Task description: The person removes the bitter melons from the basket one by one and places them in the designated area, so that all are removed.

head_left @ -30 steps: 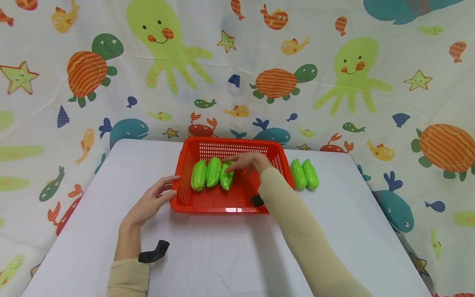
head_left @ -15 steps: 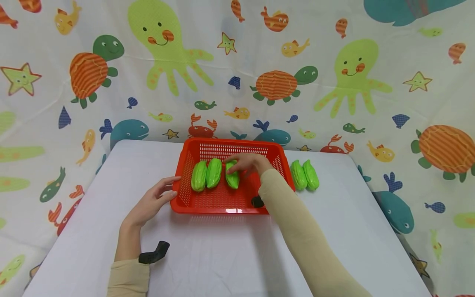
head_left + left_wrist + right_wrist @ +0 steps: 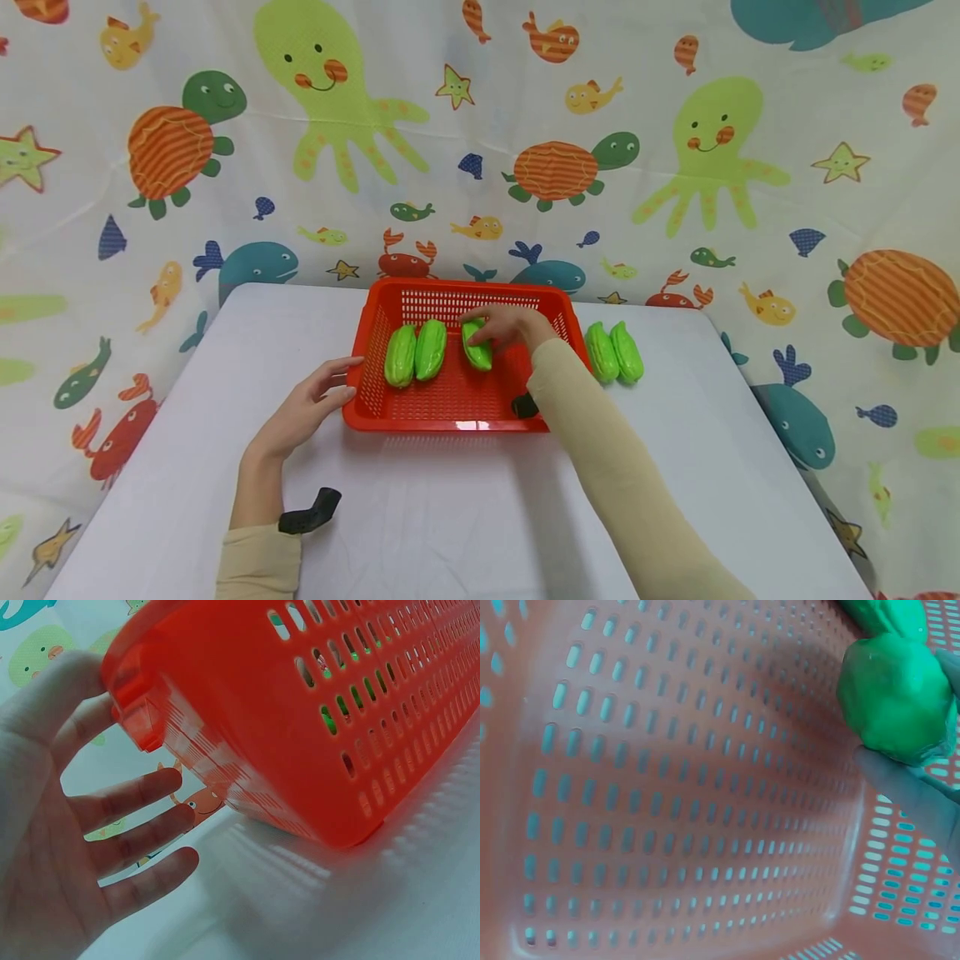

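In the head view my right hand (image 3: 512, 323) reaches into a red plastic basket (image 3: 420, 423) and pinches a glossy green ridged gourd (image 3: 478, 355) between thumb and fingers. That gourd's rounded end (image 3: 896, 697) faces the right wrist view, fingers along its side. Two similar gourds, a left one (image 3: 400, 357) and its neighbour (image 3: 430, 350), lie side by side in the basket's left part. My left hand (image 3: 303, 407) is at the basket's left rim. Its fingers (image 3: 142, 799) are spread and nearly straight in the left wrist view, the upper ones at the rim.
Two more green gourds (image 3: 615, 353) lie on the white tabletop (image 3: 450, 517), just outside the basket's right side. Behind the table hangs a cloth (image 3: 487, 83) printed with sea animals. Slotted walls surround the basket on all sides.
My right hand has shifted the third gourd rightward, away from the two others, and it now tilts the other way. My left hand stays at the rim.
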{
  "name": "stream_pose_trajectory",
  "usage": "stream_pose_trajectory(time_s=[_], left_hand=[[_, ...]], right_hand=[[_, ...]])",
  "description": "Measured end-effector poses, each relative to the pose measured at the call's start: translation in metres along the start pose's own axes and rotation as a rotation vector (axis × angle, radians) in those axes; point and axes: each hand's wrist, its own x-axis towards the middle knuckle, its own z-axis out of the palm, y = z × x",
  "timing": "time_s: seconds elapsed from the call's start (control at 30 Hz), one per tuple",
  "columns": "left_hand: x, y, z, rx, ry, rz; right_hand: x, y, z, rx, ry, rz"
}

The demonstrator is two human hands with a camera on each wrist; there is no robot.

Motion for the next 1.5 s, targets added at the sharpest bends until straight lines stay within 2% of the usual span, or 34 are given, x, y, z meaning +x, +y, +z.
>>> stream_pose_trajectory(time_s=[0.4, 0.7, 0.87, 1.1, 1.23, 1.5], left_hand=[[-0.004, 0.001, 0.004, 0.002, 0.013, -0.007], [-0.005, 0.002, 0.003, 0.002, 0.01, -0.002], [-0.005, 0.001, 0.003, 0.008, 0.014, 0.005], [-0.004, 0.001, 0.003, 0.006, 0.014, 0.005], [-0.005, 0.001, 0.004, 0.005, 0.016, 0.002], [-0.004, 0.001, 0.005, 0.004, 0.013, -0.001]], right_hand=[[-0.017, 0.0, -0.011, -0.001, -0.046, -0.153], [-0.038, -0.003, -0.016, 0.006, -0.019, -0.292], [-0.047, 0.0, -0.017, -0.013, 0.025, -0.362], [-0.063, 0.007, -0.017, 0.054, 0.079, -0.422], [-0.074, 0.013, -0.018, 0.05, 0.122, -0.474], [-0.101, 0.028, -0.028, 0.158, 0.22, -0.552]])
